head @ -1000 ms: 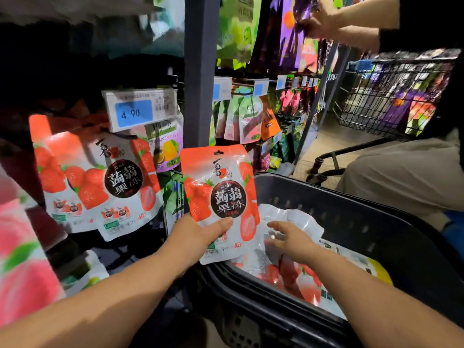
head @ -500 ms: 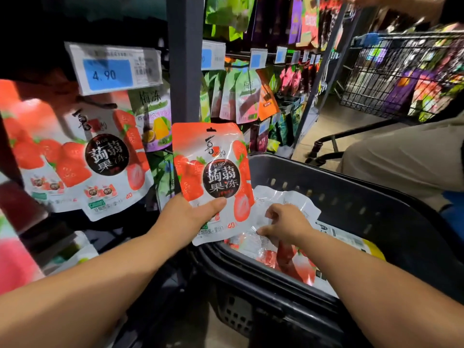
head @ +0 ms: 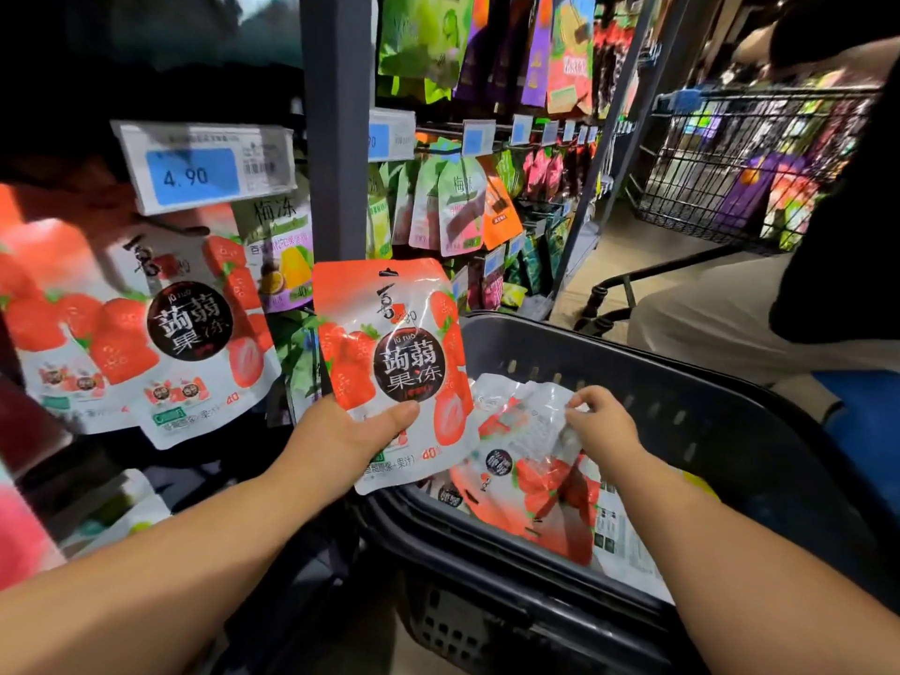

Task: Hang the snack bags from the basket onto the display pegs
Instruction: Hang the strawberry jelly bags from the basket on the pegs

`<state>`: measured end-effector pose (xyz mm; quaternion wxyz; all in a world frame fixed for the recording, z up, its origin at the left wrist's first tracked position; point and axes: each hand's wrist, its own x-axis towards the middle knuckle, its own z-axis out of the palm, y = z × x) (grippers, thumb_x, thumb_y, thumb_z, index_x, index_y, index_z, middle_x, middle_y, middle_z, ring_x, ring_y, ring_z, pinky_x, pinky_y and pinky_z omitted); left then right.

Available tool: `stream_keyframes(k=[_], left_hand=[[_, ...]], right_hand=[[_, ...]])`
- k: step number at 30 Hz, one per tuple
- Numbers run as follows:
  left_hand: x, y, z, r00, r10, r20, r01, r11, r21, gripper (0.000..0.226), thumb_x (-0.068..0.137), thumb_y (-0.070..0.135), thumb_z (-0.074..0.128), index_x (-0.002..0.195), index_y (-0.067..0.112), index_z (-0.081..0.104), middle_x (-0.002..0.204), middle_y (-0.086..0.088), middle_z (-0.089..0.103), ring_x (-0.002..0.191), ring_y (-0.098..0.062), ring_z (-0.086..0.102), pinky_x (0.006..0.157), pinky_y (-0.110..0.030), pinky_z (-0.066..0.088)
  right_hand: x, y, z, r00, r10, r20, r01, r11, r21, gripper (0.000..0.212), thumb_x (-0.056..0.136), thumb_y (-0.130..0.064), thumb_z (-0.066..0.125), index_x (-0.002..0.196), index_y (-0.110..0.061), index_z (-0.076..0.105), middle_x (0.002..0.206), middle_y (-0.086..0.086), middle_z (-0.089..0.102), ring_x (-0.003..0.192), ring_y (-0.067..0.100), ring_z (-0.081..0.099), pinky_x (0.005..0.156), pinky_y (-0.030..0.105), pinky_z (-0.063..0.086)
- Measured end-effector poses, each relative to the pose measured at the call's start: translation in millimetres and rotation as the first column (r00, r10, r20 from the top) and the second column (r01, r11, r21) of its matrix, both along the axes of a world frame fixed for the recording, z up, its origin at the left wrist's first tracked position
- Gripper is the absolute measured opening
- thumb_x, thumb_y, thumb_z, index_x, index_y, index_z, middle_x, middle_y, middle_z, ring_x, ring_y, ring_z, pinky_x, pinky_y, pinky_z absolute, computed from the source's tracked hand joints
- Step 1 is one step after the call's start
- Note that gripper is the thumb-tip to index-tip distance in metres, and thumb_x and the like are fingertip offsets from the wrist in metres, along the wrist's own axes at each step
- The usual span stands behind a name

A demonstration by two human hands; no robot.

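Head view: your left hand (head: pixel 341 438) is grasping one strawberry jelly bag (head: pixel 394 362) at centre, unhung; your right hand (head: pixel 601 426) is pinching another bag (head: pixel 535 472) in the basket (head: pixel 682 382); matching hung bags (head: pixel 160 333) are showing at left.

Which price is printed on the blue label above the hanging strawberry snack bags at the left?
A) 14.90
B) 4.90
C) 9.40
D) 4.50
B: the blue price label above the hanging strawberry bags reads 4.90, in dark digits on the blue field.
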<state>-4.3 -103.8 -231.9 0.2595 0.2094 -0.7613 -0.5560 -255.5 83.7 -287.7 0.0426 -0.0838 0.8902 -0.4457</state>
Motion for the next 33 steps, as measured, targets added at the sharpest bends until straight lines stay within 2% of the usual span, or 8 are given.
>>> stream_keyframes(k=[5, 7, 10, 14, 19, 22, 27, 33], left_hand=[[-1, 3, 0, 1.0, 0.006, -0.007, -0.006, 1.0, 0.014, 0.012, 0.085, 0.022, 0.073, 0.079, 0.03, 0.068, 0.065, 0.028, 0.068, 0.063, 0.014, 0.062, 0.062, -0.008, 0.044], [-1, 5, 0, 1.0, 0.0, -0.013, 0.0, 1.0, 0.018, 0.011, 0.085, 0.02, 0.073, 0.079, 0.028, 0.069, 0.065, 0.027, 0.069, 0.062, 0.014, 0.061, 0.059, -0.004, 0.043], [-1, 8, 1, 1.0, -0.014, -0.025, 0.014, 1.0, 0.025, 0.011, 0.086, 0.018, 0.073, 0.079, 0.025, 0.068, 0.06, 0.025, 0.067, 0.058, 0.014, 0.06, 0.054, 0.0, 0.039], [-2, 11, 2, 0.999, -0.032, -0.002, 0.032, 0.999, 0.015, 0.01, 0.086, 0.021, 0.073, 0.078, 0.026, 0.069, 0.062, 0.023, 0.069, 0.059, 0.012, 0.061, 0.054, -0.001, 0.04], [-3, 13, 2, 0.998, -0.057, 0.013, 0.057, 0.998, -0.017, 0.01, 0.084, 0.025, 0.073, 0.081, 0.033, 0.067, 0.064, 0.028, 0.067, 0.059, 0.013, 0.06, 0.056, -0.005, 0.039], [-2, 16, 5, 0.997, -0.068, 0.036, 0.07, 0.994, -0.083, 0.019, 0.087, 0.021, 0.071, 0.072, 0.029, 0.063, 0.052, 0.025, 0.062, 0.049, 0.011, 0.056, 0.052, -0.006, 0.038], [-2, 15, 6, 0.994, -0.078, 0.079, 0.089, 0.986, -0.143, 0.027, 0.088, 0.02, 0.071, 0.066, 0.03, 0.059, 0.046, 0.023, 0.059, 0.047, 0.012, 0.054, 0.05, -0.003, 0.037], [3, -2, 4, 0.987, -0.074, 0.142, 0.099, 0.98, -0.173, 0.019, 0.083, 0.028, 0.075, 0.071, 0.036, 0.063, 0.059, 0.03, 0.065, 0.063, 0.007, 0.061, 0.06, -0.009, 0.04]], right_hand=[[-7, 18, 8, 0.952, -0.302, 0.042, 0.304, 0.927, -0.219, 0.027, 0.09, -0.003, 0.044, 0.09, -0.022, 0.062, 0.087, 0.01, 0.061, 0.059, 0.02, 0.05, 0.058, 0.03, 0.046], [-8, 22, 9, 0.939, -0.32, 0.127, 0.343, 0.905, -0.251, 0.032, 0.09, 0.001, 0.039, 0.093, -0.019, 0.064, 0.088, 0.009, 0.058, 0.064, 0.022, 0.053, 0.068, 0.038, 0.056], [-11, 26, -1, 0.968, -0.12, 0.22, 0.153, 0.978, -0.141, 0.019, 0.087, 0.0, 0.056, 0.082, -0.018, 0.061, 0.097, 0.013, 0.062, 0.083, 0.032, 0.063, 0.081, 0.053, 0.059], [-3, 24, -5, 0.972, 0.099, 0.215, -0.123, 0.987, 0.1, 0.024, 0.076, -0.018, 0.081, 0.083, -0.019, 0.058, 0.087, 0.006, 0.063, 0.077, 0.024, 0.061, 0.08, 0.046, 0.056], [9, 19, 5, 0.964, 0.222, 0.149, -0.266, 0.839, 0.474, 0.054, 0.066, -0.046, 0.088, 0.098, -0.027, 0.048, 0.092, -0.004, 0.057, 0.085, 0.018, 0.056, 0.067, 0.03, 0.044], [17, 16, 7, 0.963, 0.266, 0.037, -0.225, 0.726, 0.649, 0.073, 0.056, -0.057, 0.089, 0.11, -0.03, 0.048, 0.111, 0.002, 0.05, 0.101, 0.023, 0.052, 0.081, 0.034, 0.049], [25, 9, 2, 0.876, 0.428, -0.223, -0.168, 0.703, 0.691, 0.064, 0.062, -0.047, 0.088, 0.115, -0.026, 0.057, 0.149, 0.006, 0.027, 0.141, 0.027, 0.023, 0.107, 0.035, 0.035], [36, -14, -4, 0.778, 0.581, -0.239, -0.276, 0.658, 0.7, 0.045, 0.081, -0.043, 0.073, 0.122, -0.03, 0.06, 0.14, -0.006, 0.045, 0.138, 0.019, 0.029, 0.108, 0.038, 0.029]])
